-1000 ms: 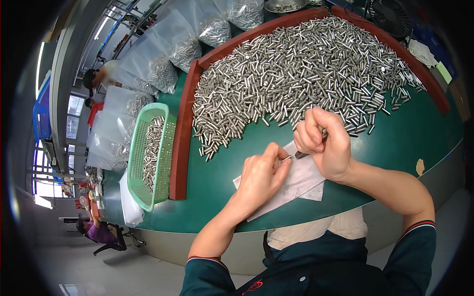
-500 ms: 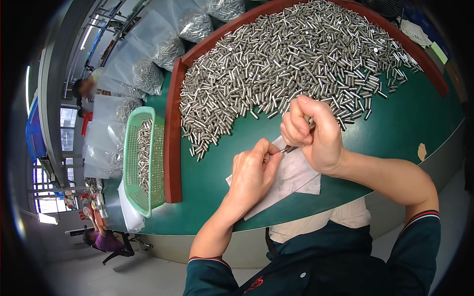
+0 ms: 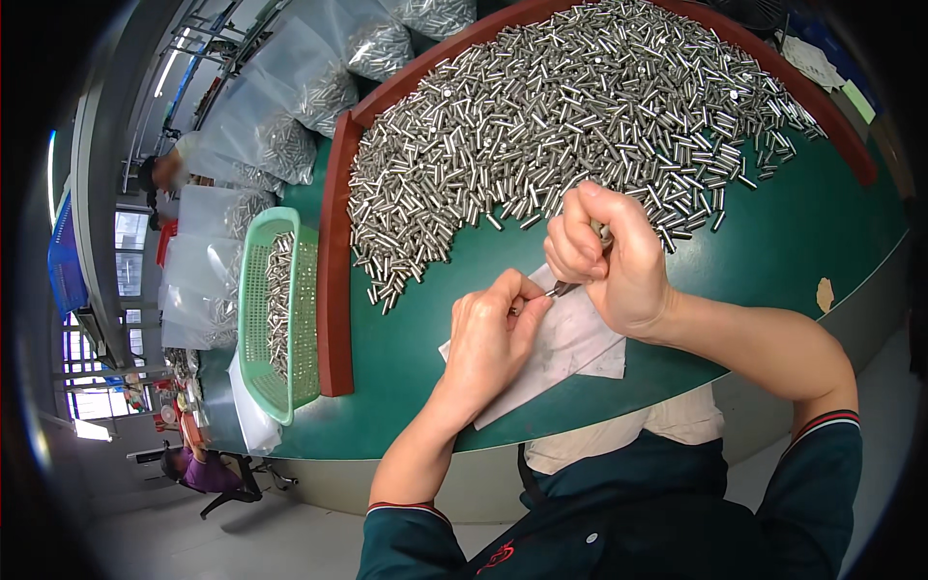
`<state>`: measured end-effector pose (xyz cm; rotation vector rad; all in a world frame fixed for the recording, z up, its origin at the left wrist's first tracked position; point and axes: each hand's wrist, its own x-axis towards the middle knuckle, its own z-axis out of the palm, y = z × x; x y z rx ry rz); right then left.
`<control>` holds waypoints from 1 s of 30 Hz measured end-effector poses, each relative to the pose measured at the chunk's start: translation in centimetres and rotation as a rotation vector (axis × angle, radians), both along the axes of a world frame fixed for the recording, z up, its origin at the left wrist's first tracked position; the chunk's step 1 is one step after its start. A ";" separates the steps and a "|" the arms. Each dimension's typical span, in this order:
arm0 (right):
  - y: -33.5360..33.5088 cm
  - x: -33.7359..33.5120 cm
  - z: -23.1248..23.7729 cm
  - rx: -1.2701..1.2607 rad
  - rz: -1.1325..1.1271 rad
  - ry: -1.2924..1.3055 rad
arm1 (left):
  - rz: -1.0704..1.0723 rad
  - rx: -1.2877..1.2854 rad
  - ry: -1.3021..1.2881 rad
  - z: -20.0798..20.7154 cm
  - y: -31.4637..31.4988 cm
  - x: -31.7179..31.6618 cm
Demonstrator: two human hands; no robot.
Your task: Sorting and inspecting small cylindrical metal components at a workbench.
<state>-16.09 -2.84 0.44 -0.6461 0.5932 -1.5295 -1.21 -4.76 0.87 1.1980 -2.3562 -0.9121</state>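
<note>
Pinching a small metal pin (image 3: 550, 293) between thumb and forefinger, the left hand (image 3: 483, 329) has its grip drawn closed; the pin's bright end points toward the right hand (image 3: 614, 256), whose grip is a fist curled round a dark, tapered tool (image 3: 567, 288), mostly hidden. Pin and tool meet or nearly meet; contact cannot be resolved. The step in hand appears to be working the tool at the pin's end; the next move would seem to call for a steady pinch and the two held in line. Beneath lies a smudged white sheet (image 3: 580, 338), flat on the green desk (image 3: 706, 338). Beyond the hands spreads a broad heap of similar pins (image 3: 570, 116), bounded by red-brown rails (image 3: 335, 271). Left of these, a mint-green perforated basket (image 3: 306, 338) contains more pins, with translucent plastic bags (image 3: 201, 263) of pins beside it. Farther out, the room shows a blue crate (image 3: 66, 253), a window (image 3: 130, 237) and a person in a purple top (image 3: 210, 472), seated on a black chair (image 3: 235, 498).
</note>
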 end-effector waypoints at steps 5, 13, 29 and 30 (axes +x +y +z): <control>0.2 0.5 0.3 -0.045 -0.043 0.074 | 0.026 0.047 0.038 -0.1 -0.1 0.0; 0.2 1.4 0.4 -0.113 -0.060 0.175 | 0.011 0.036 0.070 -0.2 -0.6 0.2; -3.6 -4.7 1.9 0.037 0.250 -0.406 | 0.054 1.123 0.926 -0.1 -2.4 2.0; -3.5 -5.0 1.5 0.068 0.256 -0.433 | 0.076 1.153 0.944 -0.1 -2.6 2.0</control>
